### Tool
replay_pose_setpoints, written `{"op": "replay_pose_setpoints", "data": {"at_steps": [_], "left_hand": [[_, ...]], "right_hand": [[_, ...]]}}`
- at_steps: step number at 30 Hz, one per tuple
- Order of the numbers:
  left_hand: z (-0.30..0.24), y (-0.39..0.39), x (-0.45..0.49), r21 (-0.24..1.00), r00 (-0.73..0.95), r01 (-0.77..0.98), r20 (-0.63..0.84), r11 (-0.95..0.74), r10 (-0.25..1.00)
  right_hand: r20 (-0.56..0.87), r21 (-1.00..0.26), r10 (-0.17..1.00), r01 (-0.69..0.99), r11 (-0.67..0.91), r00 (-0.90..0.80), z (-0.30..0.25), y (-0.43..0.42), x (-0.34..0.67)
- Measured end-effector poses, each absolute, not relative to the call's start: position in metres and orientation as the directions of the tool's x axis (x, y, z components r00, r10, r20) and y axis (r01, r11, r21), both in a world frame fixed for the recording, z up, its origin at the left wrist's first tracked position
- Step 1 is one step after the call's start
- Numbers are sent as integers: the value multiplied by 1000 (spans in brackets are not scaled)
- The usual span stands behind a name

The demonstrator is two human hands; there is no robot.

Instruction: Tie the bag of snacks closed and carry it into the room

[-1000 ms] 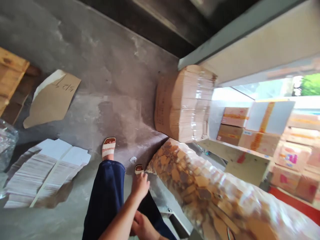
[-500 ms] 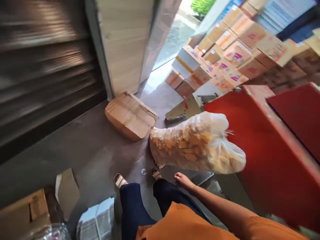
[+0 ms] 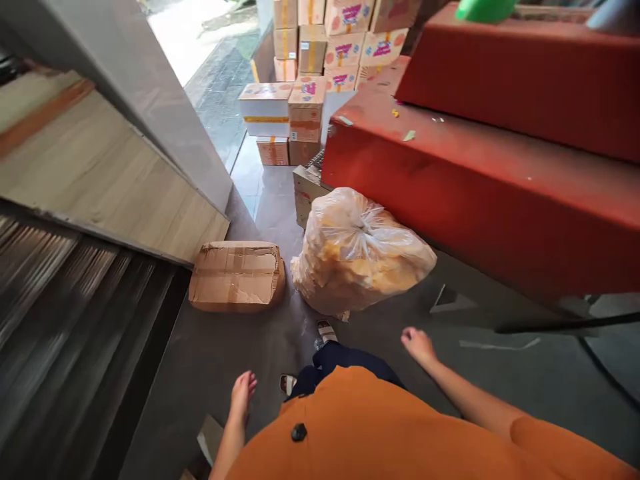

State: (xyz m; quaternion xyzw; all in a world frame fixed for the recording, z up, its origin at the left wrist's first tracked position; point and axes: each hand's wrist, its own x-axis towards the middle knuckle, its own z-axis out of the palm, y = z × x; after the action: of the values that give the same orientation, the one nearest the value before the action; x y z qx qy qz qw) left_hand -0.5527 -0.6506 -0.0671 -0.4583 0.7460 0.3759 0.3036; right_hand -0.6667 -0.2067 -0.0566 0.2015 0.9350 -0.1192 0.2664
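Observation:
My left hand [image 3: 243, 393] hangs low beside my orange top [image 3: 350, 427], holding nothing, over the grey floor [image 3: 200, 353]. My right hand [image 3: 419, 345] swings out to the other side, also holding nothing, with its fingers loosely curled. Nearest to both hands, ahead, lies a knotted clear plastic bag [image 3: 360, 253] stuffed with yellow-orange pieces. To its left rests a flat, taped cardboard bundle [image 3: 237, 276]. My sandalled feet [image 3: 327, 331] stand just short of the bag.
A large red platform [image 3: 480, 200] with steps looms at the right, scattered with small bits. Stacked printed cartons [image 3: 320, 80] stand beyond the bag by a glass doorway. A metal roller shutter [image 3: 60, 333] and a wood-look wall panel [image 3: 100, 160] run along the left.
My view has swung round and levelled, bringing the bag and bundle straight ahead. My hands have moved apart to either side of my body, and neither has taken hold of anything.

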Motion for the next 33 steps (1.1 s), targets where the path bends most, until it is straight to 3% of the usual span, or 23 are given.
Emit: {"op": "replay_pose_setpoints", "data": {"at_steps": [4, 8, 13, 19, 25, 28, 31, 33], "left_hand": [[-74, -610, -652, 416, -550, -813, -779, 407, -302], [-61, -567, -708, 526, -678, -656, -726, 541, -115], [-36, -531, -736, 652, -798, -430, -598, 624, 76], [-4, -519, -762, 748, -897, -98, -352, 657, 266], [23, -502, -825, 688, -894, 249, -107, 681, 435], [30, -488, -860, 594, -831, 357, -149, 721, 535], [29, -488, -877, 490, -743, 425, -292, 761, 603], [29, -497, -874, 426, -674, 468, -394, 774, 625]], "right_hand": [[-229, -244, 433, 482, 842, -872, -29, -167, -747], [-101, -334, 338, 352, 875, -936, -4, -166, -831], [-284, -311, 234, 320, 895, -930, -3, -201, -885], [-468, -287, 100, 258, 923, -878, 11, -222, -846], [-522, -293, 38, 221, 930, -852, 35, -258, -792], [-558, -352, 4, 241, 904, -830, 39, -285, -771], [-600, -456, -39, 302, 837, -799, 34, -309, -749], [-610, -513, -7, 387, 766, -793, 29, -320, -735]]}}
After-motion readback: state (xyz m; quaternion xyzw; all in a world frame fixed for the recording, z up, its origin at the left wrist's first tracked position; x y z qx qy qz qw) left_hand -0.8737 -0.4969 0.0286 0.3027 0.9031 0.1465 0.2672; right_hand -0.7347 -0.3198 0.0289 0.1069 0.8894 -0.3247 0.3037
